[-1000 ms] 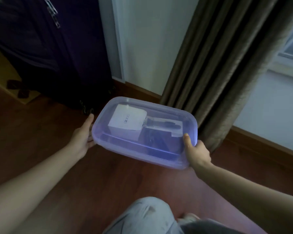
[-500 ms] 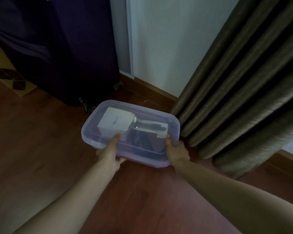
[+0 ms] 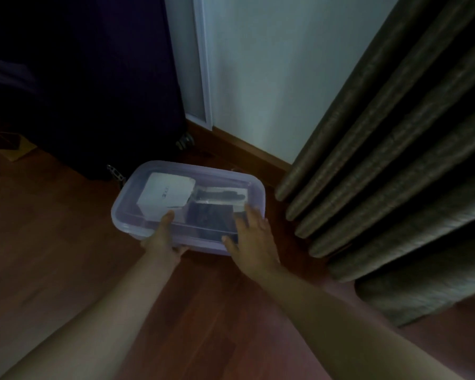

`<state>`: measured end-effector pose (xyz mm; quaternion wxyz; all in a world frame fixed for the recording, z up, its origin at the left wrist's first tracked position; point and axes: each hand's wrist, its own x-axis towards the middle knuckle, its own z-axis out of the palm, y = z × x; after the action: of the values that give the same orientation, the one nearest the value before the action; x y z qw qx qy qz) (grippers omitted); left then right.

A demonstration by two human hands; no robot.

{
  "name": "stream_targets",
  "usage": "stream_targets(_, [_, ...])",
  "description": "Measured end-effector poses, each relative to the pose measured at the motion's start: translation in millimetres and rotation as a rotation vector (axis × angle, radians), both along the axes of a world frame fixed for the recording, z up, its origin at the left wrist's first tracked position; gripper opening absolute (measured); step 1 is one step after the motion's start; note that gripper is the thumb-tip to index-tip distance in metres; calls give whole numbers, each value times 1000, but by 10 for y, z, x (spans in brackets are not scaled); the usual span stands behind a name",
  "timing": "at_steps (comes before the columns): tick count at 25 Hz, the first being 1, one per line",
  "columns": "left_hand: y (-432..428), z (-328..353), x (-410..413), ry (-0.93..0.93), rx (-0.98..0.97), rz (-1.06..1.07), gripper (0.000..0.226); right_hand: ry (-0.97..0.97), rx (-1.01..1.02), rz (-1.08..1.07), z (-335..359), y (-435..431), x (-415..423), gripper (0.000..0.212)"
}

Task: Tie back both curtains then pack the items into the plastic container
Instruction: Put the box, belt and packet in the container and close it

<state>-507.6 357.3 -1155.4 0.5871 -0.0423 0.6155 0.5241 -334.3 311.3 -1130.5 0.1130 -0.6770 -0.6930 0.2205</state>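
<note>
A clear plastic container (image 3: 132,198) with its lid on rests on the wooden floor near the wall. Through the lid I see a white box (image 3: 165,194) on the left and dark items (image 3: 211,215) on the right. My left hand (image 3: 162,239) grips the container's near edge, thumb on the lid. Over the lid's right part my right hand (image 3: 251,237) lies flat with the fingers spread, holding nothing. A brown pleated curtain (image 3: 390,160) hangs to the right, its hem just beside the container.
A dark suitcase (image 3: 93,86) on wheels stands behind the container at the left. A white wall with a wooden skirting board (image 3: 247,149) runs behind. A patterned mat (image 3: 3,138) lies at the far left. Bare wooden floor (image 3: 52,256) lies in front.
The container went from held up in both hands down onto the floor. My right hand has let go of its edge and now lies open on the lid.
</note>
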Motion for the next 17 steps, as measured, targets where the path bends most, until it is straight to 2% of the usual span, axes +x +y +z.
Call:
stream_targets(2, [70,6,58,12,15,-14,69,-45,-84,77,-46,25,-10,55])
stream_targets(5, [183,12,91,59,43,-38,73,-16,-118,63,-58,76,-31,53])
stream_targets(9, [310,50,77,-14,152,-211,50,-19,-105,57,-44,175,19,55])
stream_targets(12, [335,99,155,-45,196,-301,34,-25,-171,97,-17,196,58,66])
stream_targets(17, [393,106,198,-72,244,-330,37,-62,-195,112,-5,244,71,71])
